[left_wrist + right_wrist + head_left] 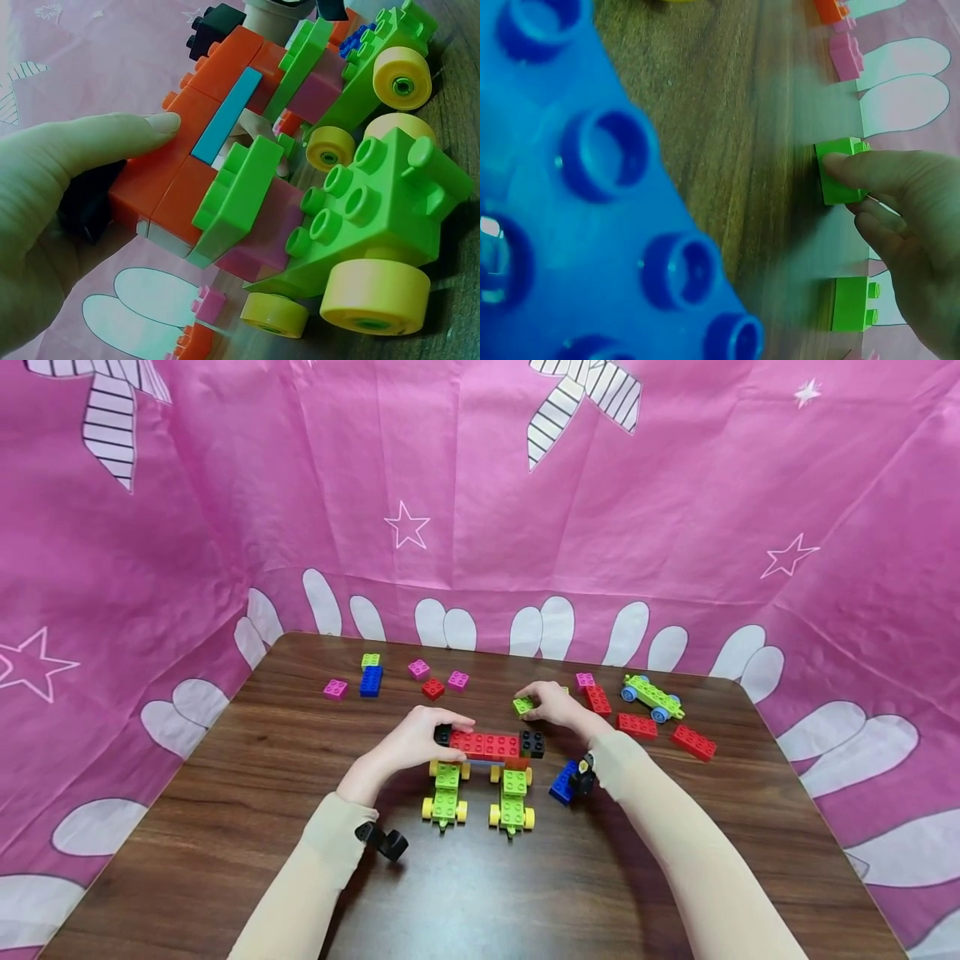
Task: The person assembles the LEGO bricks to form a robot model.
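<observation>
My left hand (416, 739) grips the left end of a toy-brick build, its thumb on the red bricks (487, 745) of the crossbar. A black brick (532, 743) caps the bar's right end. Below the bar, two lime-green wheeled bases (446, 806) with yellow wheels (375, 296) stand side by side. Pink bricks (262, 240) and a thin blue piece (227, 116) show in the left wrist view. Farther back, my right hand (558, 703) pinches a lime-green brick (832, 176) between thumb and fingers, near the tabletop. A second green brick (849, 304) stands close by it.
A blue brick (562, 782) lies under my right wrist. Red bricks (637, 725) and a green car base with blue wheels (652, 697) lie at the right. Pink bricks (336, 689), a red brick (432, 689) and another blue brick (371, 682) lie at the back left.
</observation>
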The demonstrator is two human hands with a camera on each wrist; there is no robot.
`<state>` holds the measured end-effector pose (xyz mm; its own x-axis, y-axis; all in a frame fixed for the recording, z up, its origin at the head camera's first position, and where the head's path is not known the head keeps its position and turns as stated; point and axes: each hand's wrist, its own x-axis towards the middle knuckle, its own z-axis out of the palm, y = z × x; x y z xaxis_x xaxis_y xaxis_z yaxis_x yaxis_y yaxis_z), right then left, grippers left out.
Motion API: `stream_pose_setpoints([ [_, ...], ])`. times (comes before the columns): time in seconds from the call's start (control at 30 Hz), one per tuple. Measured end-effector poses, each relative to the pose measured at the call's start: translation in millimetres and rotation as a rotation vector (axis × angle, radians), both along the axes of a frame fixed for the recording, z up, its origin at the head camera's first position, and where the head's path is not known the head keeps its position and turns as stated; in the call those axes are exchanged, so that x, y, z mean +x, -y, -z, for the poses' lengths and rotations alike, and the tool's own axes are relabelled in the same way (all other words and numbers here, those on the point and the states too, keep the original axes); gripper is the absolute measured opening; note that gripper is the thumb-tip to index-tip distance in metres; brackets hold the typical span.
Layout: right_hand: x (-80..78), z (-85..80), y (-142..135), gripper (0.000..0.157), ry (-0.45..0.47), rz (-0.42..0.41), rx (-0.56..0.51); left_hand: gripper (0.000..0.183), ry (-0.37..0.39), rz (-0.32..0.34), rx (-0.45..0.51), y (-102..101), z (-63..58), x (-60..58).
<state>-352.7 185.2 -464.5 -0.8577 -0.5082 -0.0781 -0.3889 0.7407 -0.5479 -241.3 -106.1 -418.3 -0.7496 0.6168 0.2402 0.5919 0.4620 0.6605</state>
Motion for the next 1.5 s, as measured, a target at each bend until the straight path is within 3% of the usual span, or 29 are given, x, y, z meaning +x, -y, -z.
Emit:
stream_pose_setpoints([
  [0.2, 6.4, -7.3, 1, 0.034, 0.017, 0.040, -0.065, 0.045, 0.009, -0.008, -0.027, -1, -0.9, -0.6],
  [0.53, 25.3, -35.2, 11, 0.031, -0.026, 0.064, -0.206, 0.046, 0.028, -0.029, -0.042, 1, -2.4, 0.5],
  [0.93, 58.7, -72.5, 25, 0.036, -0.103, 0.071, -0.228, 0.049, 0.014, -0.031, -0.058, 2, -2.2, -1.3],
  [1.13, 80.3, -87.3, 39, 0.038, -0.111, 0.020, -0.223, 0.051, 0.018, -0.036, -0.059, 3, -2.2, -1.5],
  [1.5, 101.9, -89.2, 62, 0.035, -0.123, -0.064, -0.202, 0.054, 0.038, -0.050, -0.036, 3, -1.8, -1.1],
])
